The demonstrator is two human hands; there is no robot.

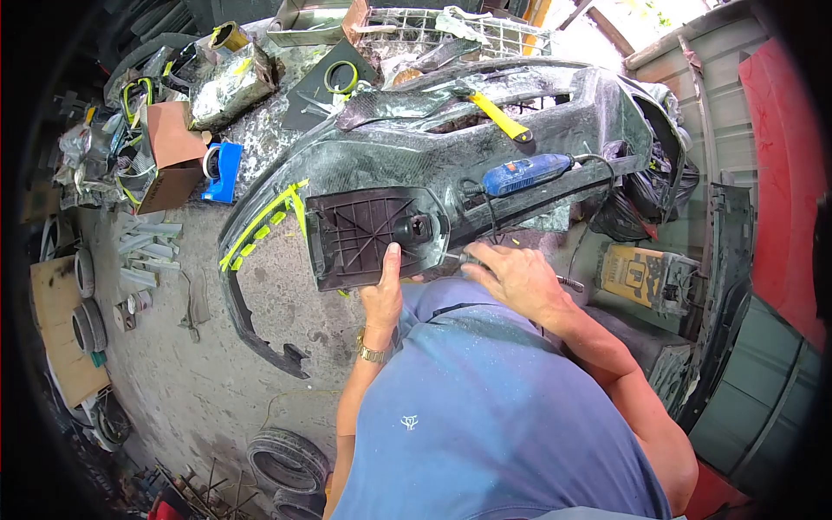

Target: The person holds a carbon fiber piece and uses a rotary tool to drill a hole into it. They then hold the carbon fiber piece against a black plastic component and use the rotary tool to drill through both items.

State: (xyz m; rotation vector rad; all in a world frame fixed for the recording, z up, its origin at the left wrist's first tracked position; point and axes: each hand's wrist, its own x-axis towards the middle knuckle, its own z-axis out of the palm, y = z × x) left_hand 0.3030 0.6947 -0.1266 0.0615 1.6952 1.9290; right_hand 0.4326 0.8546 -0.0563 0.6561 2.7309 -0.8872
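Note:
My left hand [382, 295] grips the near edge of a black ribbed plastic panel [347, 238], its thumb on top beside a round dark socket. In my right hand [524, 279] is a slim dark rotary tool handpiece [471, 258], pinched between thumb and fingers. Its thin metal tip meets the panel's right end, where the rim is pale and scuffed. A blue rotary tool [526, 176] with a dark cable rests just beyond, on a large black car bumper [373, 165] spread over the bench. The fingers under the panel are hidden.
A yellow-handled tool [500, 117] and a green tape roll [341, 77] lie farther back. Yellow-green tape strips [264, 227] mark the bumper's left side. On the left are a blue tape dispenser [223, 172] and a cardboard box [171, 156]; tyres [289, 459] lie on the floor.

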